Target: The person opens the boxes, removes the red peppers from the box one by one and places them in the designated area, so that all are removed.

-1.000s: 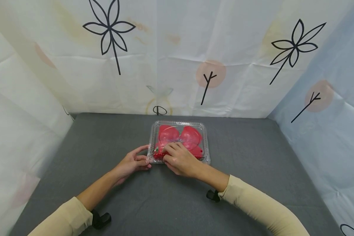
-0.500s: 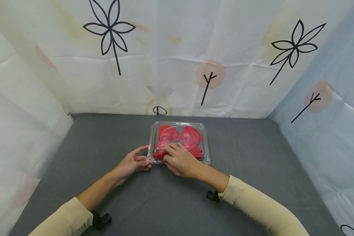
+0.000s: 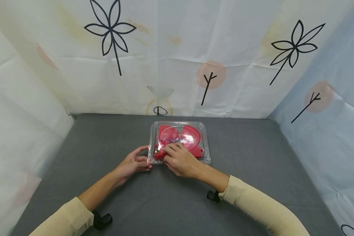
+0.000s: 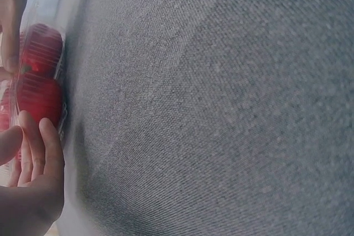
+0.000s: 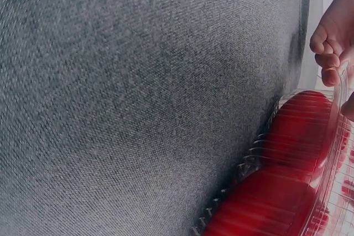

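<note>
A clear plastic clamshell box (image 3: pixel 206 144) with several red rounded things (image 3: pixel 168 134) inside rests on the grey cloth. My left hand (image 3: pixel 132 164) grips its near left corner, thumb at the rim and forefinger along the side. The right hand (image 3: pixel 181 160) reaches over the near edge with bent fingers pinching at the lid's rim; part of the fingertips is hidden behind the hand. In the left wrist view, the left hand (image 4: pixel 38 175) is at the box's corner and the right hand (image 4: pixel 11 20) is above it. The right wrist view shows the ribbed box wall (image 5: pixel 276 131) with red things behind it.
The grey cloth-covered table (image 3: pixel 239 164) spreads around the box. White printed fabric (image 3: pixel 177 49) hangs behind it and on both sides. Dark straps with black mounts (image 3: pixel 101 221) sit on both wrists.
Both hands stay in nearly the same place at the box. A brighter shine shows on the lid now, over the right-hand red thing.
</note>
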The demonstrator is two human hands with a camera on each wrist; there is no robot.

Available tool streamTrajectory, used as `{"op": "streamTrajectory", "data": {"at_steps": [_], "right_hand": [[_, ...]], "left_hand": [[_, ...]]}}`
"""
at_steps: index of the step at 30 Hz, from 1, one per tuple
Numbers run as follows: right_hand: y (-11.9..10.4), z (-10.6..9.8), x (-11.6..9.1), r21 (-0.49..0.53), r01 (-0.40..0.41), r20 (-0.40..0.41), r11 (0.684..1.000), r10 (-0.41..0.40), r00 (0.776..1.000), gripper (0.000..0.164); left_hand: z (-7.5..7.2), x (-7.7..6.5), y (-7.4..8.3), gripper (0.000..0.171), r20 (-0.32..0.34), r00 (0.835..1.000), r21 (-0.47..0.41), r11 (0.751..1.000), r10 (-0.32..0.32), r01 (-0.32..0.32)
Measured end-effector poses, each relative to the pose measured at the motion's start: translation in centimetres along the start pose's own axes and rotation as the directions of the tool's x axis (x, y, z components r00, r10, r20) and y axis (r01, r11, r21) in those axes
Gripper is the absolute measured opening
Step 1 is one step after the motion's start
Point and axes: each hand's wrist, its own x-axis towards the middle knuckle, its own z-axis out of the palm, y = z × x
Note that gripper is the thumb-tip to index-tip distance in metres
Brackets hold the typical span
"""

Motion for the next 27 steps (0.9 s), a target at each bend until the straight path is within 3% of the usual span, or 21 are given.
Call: {"op": "streamTrajectory", "data": {"at_steps": [13,27], "right_hand": [[-0.02,0.06,-0.11,-0.038,0.015,-0.017,0.999,-0.016,1.0,0.017],[0.33,-0.38,0.1,0.009,0.013,-0.083,1.0,-0.012,0.996,0.019]], "left_hand": [[0.32,0.1,-0.05,0.065,-0.003,1.0,-0.026,1.0,0.005,-0.005],[-0.06,-0.15,-0.3,0.064,0.034,0.999,-0.037,0.999,0.04,-0.039]]}}
